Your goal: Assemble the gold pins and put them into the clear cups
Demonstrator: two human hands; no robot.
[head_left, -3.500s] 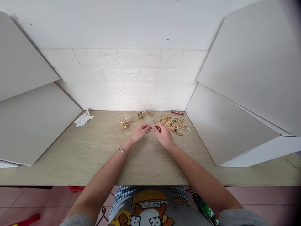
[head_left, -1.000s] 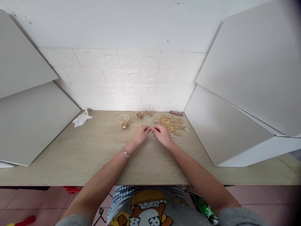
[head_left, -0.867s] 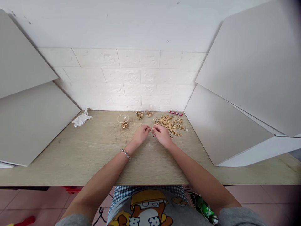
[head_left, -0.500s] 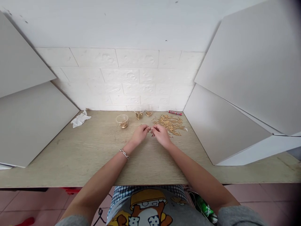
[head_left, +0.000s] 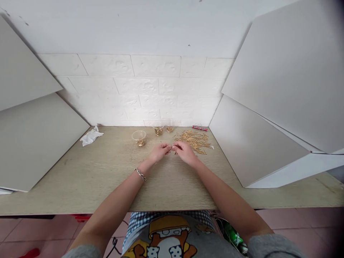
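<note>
Both hands meet over the middle of the table, fingertips pinched together. My left hand point(head_left: 160, 152) is closed, its thumb and forefinger touching those of the other hand. My right hand point(head_left: 184, 152) is closed as well, just left of and in front of the pile of thin golden sticks point(head_left: 194, 140). Whatever lies between the fingertips is too small to make out. A clear plastic cup point(head_left: 139, 137) with small golden pieces stands to the left of my hands. Behind are a second cup point(head_left: 158, 130) and a third cup point(head_left: 170, 127), also holding golden pieces.
A crumpled white tissue point(head_left: 91, 137) lies at the table's back left. Near the wall at the right is a red tube-like object point(head_left: 200, 128). White boards point(head_left: 258, 136) stand on the right, and more boards point(head_left: 45, 139) on the left. A white brick-pattern wall point(head_left: 145, 86) closes the back.
My hands have shifted very slightly, with the fingertips drawn closer together. The cups and the golden sticks stay in place; the whole view has moved a little.
</note>
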